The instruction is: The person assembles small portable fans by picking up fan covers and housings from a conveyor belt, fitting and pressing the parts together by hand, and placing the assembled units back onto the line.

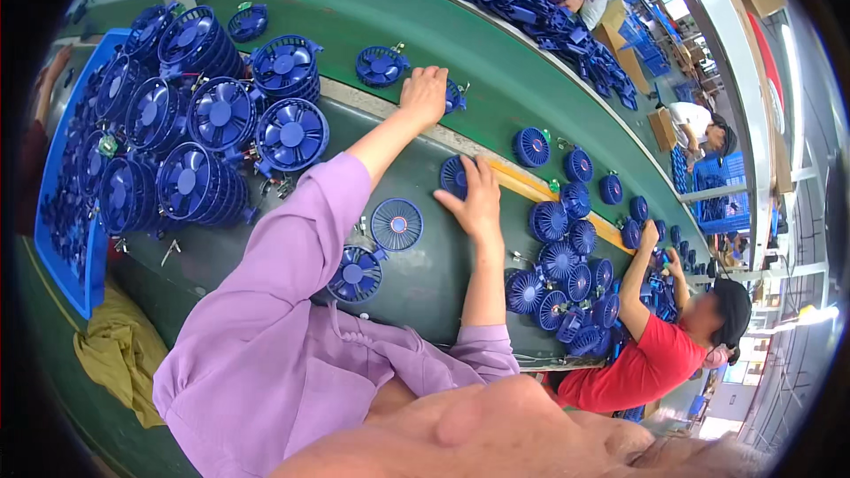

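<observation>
On the green conveyor belt, my left hand (425,93) reaches forward with its fingers bent at a small blue fan (456,97), which it partly covers. The grip itself is mostly hidden. My right hand (478,201) is over the dark worktable, thumb and fingers spread around the near side of a round blue fan grille (452,176). Between my arms lie a round blue fan cover (396,224) with radial ribs and a blue fan with exposed blades (355,273). Just left of my left hand, another blue fan (381,66) with a small green part sits on the belt.
Stacked blue fan housings (224,113) stand at left beside a blue crate (91,279). Several fan units (560,260) cluster at right near a co-worker in a red shirt (633,358). Blue parts (531,18) heap beyond the belt. A yellow strip (531,186) edges it.
</observation>
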`<action>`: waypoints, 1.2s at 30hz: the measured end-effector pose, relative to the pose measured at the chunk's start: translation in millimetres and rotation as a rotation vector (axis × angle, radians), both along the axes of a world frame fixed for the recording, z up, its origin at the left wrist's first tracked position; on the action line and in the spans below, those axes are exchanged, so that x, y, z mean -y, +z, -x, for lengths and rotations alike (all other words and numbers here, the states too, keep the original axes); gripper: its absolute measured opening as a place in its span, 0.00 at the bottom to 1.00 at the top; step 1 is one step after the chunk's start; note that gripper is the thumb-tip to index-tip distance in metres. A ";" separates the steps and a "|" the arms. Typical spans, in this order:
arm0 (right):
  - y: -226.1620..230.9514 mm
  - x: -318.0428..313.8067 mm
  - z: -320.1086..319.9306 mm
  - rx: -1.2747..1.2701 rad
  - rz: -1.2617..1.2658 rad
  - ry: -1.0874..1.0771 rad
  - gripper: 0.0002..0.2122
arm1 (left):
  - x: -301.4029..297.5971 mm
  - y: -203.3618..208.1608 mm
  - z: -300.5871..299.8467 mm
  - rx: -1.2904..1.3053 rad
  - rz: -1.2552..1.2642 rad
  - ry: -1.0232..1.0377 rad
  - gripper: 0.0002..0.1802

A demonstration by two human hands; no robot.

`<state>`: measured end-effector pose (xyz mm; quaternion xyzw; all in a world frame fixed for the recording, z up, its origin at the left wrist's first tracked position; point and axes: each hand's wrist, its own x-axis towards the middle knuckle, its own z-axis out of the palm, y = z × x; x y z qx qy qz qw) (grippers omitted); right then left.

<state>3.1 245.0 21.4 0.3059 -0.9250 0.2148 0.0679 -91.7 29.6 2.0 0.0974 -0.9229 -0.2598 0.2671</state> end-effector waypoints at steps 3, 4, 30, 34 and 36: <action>1.2 -3.7 -0.2 -0.062 -0.016 -0.009 0.33 | 1.9 10.6 13.0 0.219 0.044 -0.021 0.18; 3.7 -3.9 1.6 -0.036 -0.002 0.005 0.31 | 4.5 15.0 9.9 0.215 0.094 -0.031 0.11; 38.4 83.4 13.9 -0.124 0.435 0.266 0.34 | -4.6 18.1 -87.7 -0.134 -2.014 -0.654 0.16; 32.7 88.1 13.7 -0.027 0.580 0.292 0.41 | -21.1 43.0 -101.0 -0.330 -1.723 -0.456 0.20; 23.5 93.6 12.1 0.177 0.769 0.280 0.39 | -33.7 47.9 -105.6 -0.464 -1.341 -0.309 0.19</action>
